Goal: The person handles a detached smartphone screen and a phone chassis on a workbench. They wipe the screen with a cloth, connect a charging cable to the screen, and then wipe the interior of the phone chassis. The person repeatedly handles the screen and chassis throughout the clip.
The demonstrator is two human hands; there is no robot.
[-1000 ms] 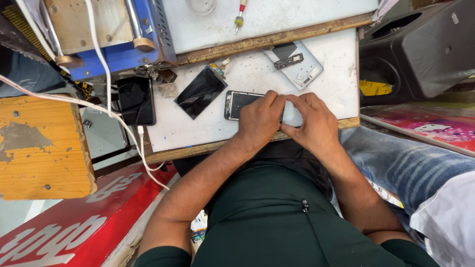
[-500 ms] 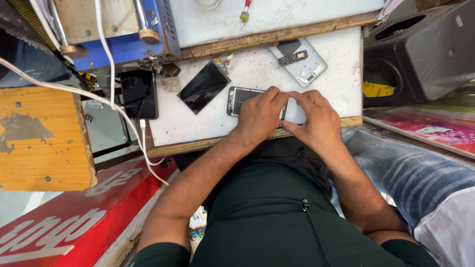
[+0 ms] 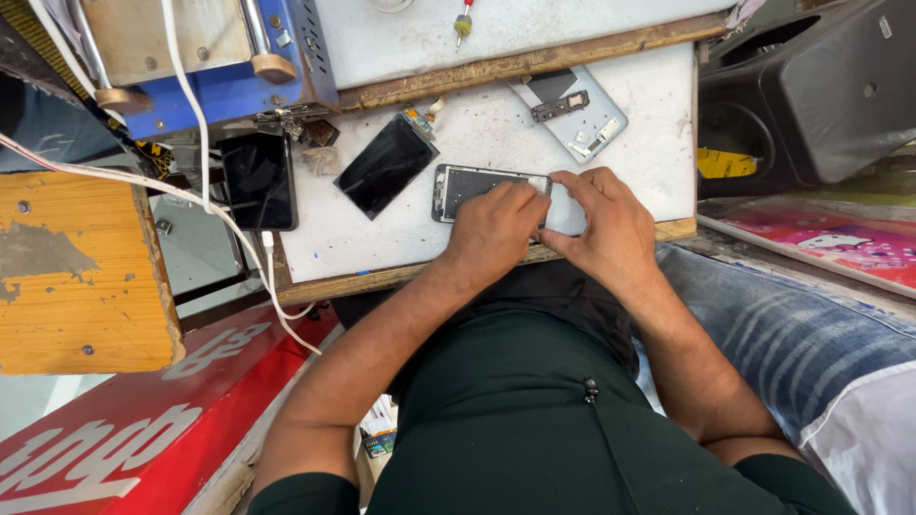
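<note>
The opened phone frame [image 3: 482,191] lies flat near the front edge of the white worktop [image 3: 658,143], right in front of the person, and both hands are on it. The left hand [image 3: 496,229] presses down over its middle, fingers curled over the top, pinning it so it cannot slide; the right hand [image 3: 601,224] pinches at its right end with thumb and fingertips, working along the top edge, though what sits between those fingertips I cannot tell. At 10 o'clock from the frame a loose black screen panel [image 3: 386,164] lies at a slant, set aside but within reach. At 1 o'clock rests a pale back cover [image 3: 572,113], inner side up. Further out at 9 o'clock, a dark phone [image 3: 258,179] sits off the worktop's left side with a white cable [image 3: 205,205] running past it. At 12 o'clock, a red-handled screwdriver [image 3: 464,19] waits on the upper shelf, and at 11 o'clock stands a blue machine [image 3: 224,91].
</note>
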